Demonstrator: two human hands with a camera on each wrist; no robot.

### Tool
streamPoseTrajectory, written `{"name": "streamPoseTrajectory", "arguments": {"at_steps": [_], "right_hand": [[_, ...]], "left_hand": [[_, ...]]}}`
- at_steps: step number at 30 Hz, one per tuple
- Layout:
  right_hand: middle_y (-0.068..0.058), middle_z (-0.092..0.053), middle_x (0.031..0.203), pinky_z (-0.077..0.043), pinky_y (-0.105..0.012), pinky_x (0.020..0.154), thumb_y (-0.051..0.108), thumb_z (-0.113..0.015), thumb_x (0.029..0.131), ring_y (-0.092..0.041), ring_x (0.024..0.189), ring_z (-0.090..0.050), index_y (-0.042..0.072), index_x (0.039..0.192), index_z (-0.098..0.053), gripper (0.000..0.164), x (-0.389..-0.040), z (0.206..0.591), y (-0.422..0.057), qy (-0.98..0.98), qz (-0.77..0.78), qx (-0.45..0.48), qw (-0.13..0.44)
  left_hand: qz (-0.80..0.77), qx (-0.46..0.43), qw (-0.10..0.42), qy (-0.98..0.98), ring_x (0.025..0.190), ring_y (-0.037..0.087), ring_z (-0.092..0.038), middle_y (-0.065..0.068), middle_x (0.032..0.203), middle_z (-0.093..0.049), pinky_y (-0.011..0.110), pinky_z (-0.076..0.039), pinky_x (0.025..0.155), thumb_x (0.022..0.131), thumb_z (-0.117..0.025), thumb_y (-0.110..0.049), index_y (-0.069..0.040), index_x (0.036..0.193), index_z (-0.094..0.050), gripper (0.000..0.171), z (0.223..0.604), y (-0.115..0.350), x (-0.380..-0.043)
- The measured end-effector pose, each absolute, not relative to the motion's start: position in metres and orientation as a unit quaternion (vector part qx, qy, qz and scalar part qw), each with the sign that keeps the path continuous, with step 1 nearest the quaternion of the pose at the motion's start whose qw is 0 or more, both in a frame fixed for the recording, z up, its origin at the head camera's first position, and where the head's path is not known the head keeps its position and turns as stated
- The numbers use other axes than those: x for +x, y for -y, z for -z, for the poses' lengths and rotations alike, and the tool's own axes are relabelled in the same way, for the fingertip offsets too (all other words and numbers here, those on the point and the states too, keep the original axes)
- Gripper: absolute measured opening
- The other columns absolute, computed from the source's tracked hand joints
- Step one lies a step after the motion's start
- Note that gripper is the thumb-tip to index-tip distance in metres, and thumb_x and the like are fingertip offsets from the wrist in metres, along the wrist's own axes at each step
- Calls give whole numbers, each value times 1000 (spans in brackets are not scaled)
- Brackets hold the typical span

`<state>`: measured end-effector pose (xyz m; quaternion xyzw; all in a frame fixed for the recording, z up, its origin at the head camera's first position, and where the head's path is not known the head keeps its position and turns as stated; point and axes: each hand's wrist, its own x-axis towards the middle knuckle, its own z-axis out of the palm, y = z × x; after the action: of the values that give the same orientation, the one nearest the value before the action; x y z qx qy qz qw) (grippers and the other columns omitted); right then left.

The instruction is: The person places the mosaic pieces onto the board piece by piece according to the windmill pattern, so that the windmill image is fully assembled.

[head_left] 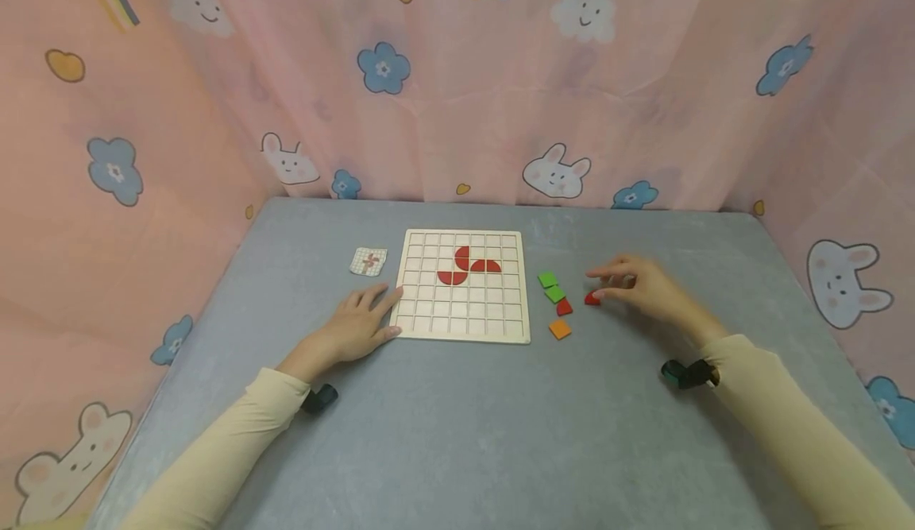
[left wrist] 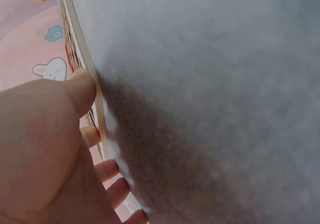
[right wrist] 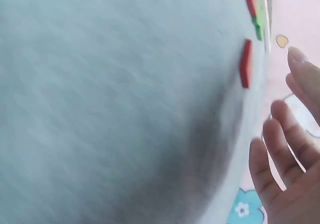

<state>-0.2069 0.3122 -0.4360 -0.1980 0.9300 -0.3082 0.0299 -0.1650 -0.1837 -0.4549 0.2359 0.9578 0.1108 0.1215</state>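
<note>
A pale wooden grid board lies on the table with several red curved pieces set near its middle. At the board's left edge rests my left hand, fingers spread; the left wrist view shows the thumb and fingertips against the rim. My right hand hovers over the table to the right, thumb and fingers apart. Just by its thumb lies a loose red piece; in the right wrist view this red piece lies apart from the fingers.
Between board and right hand lie two green squares, another red piece and an orange square. A small printed card with a grid pattern lies left of the board. A pink patterned curtain surrounds the grey table.
</note>
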Motion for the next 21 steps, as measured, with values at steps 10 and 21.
{"name": "streamPoseTrajectory", "arguments": {"at_steps": [10,21], "right_hand": [[-17,-64,114,-40,-48,89,22,-93,84,-36,109,-51,8,109,-85,30,-194,463,-287,-934,296,-200,-17],[-18,-64,111,-42,-42,83,30,-94,84,-35,103,-52,2,106,-83,37,-187,458,-268,-941,305,-147,-5]], "left_hand": [[-111,232,125,-958,148,54,-32,31,168,-25,67,-27,120,113,-53,-33,-4,168,-28,67,454,182,-164],[-118,232,116,-959,148,54,-33,31,168,-26,67,-27,121,112,-54,-32,-3,167,-29,67,456,184,-165]]}}
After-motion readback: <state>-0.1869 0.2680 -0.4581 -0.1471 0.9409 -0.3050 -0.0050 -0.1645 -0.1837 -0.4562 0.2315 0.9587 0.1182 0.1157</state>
